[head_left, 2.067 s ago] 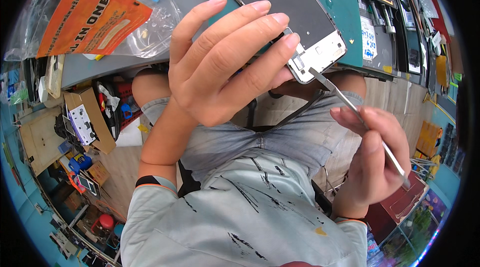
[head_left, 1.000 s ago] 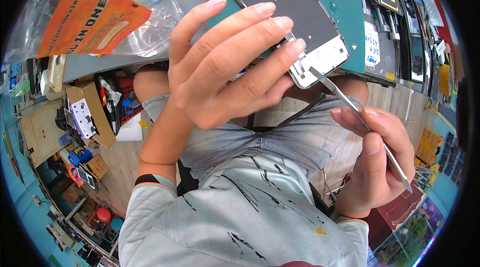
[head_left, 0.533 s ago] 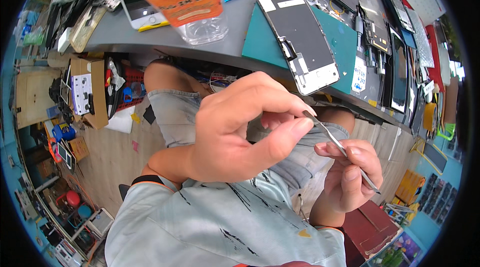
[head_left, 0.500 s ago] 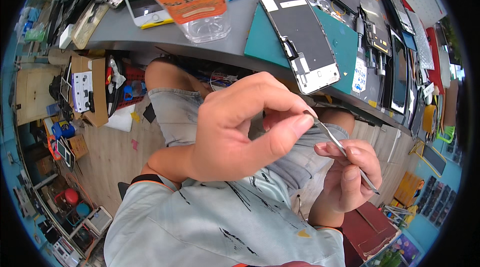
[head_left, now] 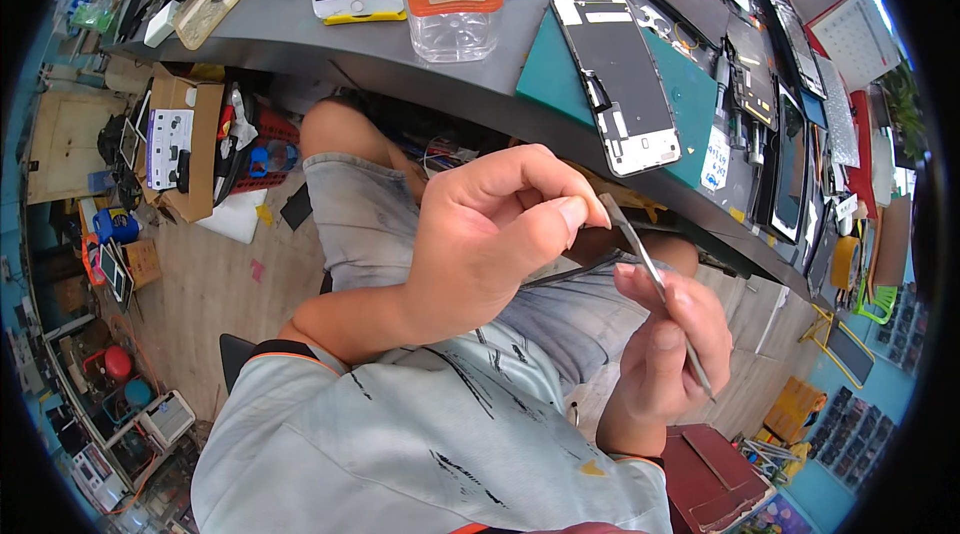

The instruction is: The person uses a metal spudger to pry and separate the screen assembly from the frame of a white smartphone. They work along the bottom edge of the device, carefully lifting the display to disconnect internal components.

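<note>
My right hand (head_left: 675, 344) grips a thin metal pry tool (head_left: 650, 269), its flat tip pointing up and to the left. Thumb and forefinger of my left hand (head_left: 495, 244) are pinched together right beside that tip; whatever sits between them, if anything, is too small to make out. Both hands are raised over my lap, just short of the bench edge. Beyond them a phone screen assembly (head_left: 625, 74) lies back side up on a green mat (head_left: 545, 69), its lower end reaching past the mat's near edge.
A clear bottle with an orange label (head_left: 455, 34) stands on the grey bench (head_left: 370, 49), beside a white-framed phone screen (head_left: 352, 6). Screwdrivers, phone parts and dark panels crowd the right side. Below left are a cardboard box (head_left: 207, 149) and a red basket (head_left: 275, 131).
The pry tool's tip has come out from between my left fingertips and now shows beside them. Both hands sit slightly closer together, and the view has shifted a little.
</note>
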Demonstrator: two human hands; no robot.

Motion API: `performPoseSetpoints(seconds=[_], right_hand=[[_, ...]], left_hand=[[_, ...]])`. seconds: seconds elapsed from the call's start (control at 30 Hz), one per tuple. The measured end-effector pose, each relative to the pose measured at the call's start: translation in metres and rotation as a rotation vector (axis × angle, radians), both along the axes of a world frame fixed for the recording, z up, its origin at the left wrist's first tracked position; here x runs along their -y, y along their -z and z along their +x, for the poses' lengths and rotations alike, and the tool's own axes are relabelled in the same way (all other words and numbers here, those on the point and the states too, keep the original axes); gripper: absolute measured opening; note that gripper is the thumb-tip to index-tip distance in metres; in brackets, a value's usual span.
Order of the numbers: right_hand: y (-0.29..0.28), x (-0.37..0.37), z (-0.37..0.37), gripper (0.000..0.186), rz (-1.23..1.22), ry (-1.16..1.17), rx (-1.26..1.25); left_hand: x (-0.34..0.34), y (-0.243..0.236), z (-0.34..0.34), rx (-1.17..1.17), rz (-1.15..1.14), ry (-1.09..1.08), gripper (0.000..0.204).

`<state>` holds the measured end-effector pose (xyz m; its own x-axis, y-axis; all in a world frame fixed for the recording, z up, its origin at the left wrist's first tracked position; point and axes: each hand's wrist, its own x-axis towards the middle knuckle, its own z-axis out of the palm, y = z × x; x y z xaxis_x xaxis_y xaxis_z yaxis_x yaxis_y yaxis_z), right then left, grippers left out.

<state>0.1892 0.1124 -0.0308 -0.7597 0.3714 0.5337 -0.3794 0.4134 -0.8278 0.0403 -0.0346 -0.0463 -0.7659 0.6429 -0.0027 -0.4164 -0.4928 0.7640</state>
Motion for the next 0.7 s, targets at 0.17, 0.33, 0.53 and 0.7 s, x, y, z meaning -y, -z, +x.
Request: performPoseSetpoints(seconds=[0.17,0.33,0.53,0.7], right_hand=[[0.0028,-0.0002,0.0020,0.027,-0.118,0.007,0.015],[0.0032,-0.0010,-0.0024,0.026,0.024,-0.010,-0.009],[-0.0018,-0.0007,-0.0021,0.026,0.363,-0.004,0.038],[0.0042,-0.0010,0.0006,0.028,0.331,0.026,-0.020]], left_hand=[[0.0017,0.0031,-0.0027,-0.014,0.059,0.015,0.014],[0.0026,0.0040,-0.0055,0.035,0.054,0.054,0.014],[0.0026,0.0030,-0.0036,0.260,0.129,0.096,0.012],[-0.0012,0.0103,0.0032,0.303,0.065,0.163,0.012]])
